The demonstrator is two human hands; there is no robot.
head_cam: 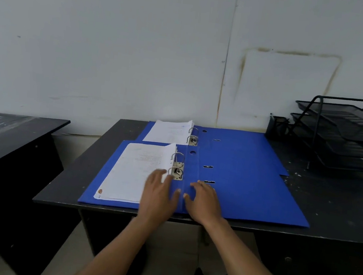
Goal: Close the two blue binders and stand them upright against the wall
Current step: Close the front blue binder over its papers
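Two blue binders lie open and flat on a black desk (337, 214). The near binder (249, 190) reaches the desk's front edge, with white papers (131, 174) stacked on its left half by the metal rings. The far binder (243, 144) lies behind it near the wall (118, 51), partly covered by the near one, also with papers on its left. My left hand (159, 196) rests flat, fingers spread, on the near binder's papers beside the rings. My right hand (205, 201) lies flat, fingers apart, on the spine area just right of the rings.
A black mesh paper tray rack (344, 131) stands at the desk's back right, with a black mesh pen holder (278, 125) beside it. A second black desk (12, 140) stands to the left, across a gap.
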